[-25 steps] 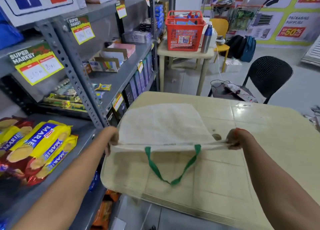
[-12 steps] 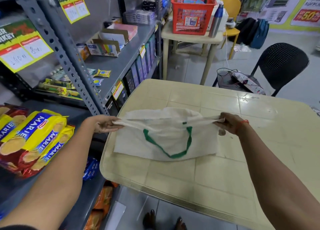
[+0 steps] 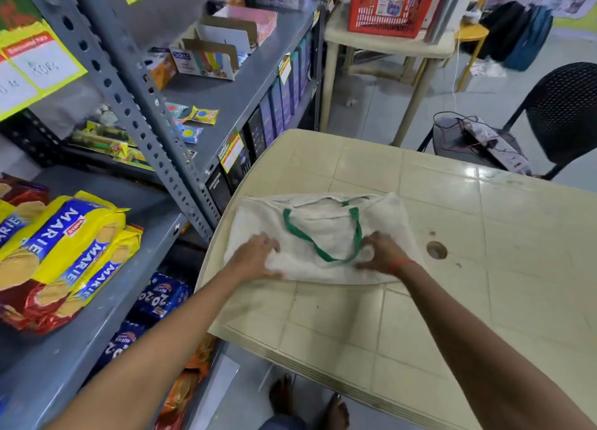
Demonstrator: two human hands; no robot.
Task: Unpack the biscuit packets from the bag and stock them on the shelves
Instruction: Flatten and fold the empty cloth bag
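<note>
Cream table, head view: the white cloth bag lies flat near the table's left edge, its mouth toward the far side and its green handle looped across the top face. To the bag's right the surface is bare out to the right edge, save for a round hole. The left hand pinches a fold of cloth at the bag's near-left corner, fingers curled shut on it. The right hand presses on the bag's near-right part beside the handle, fingers bent; whether it grips is unclear. Marie biscuit packets lie stacked on the grey shelf left of the table, well apart from both hands.
</note>
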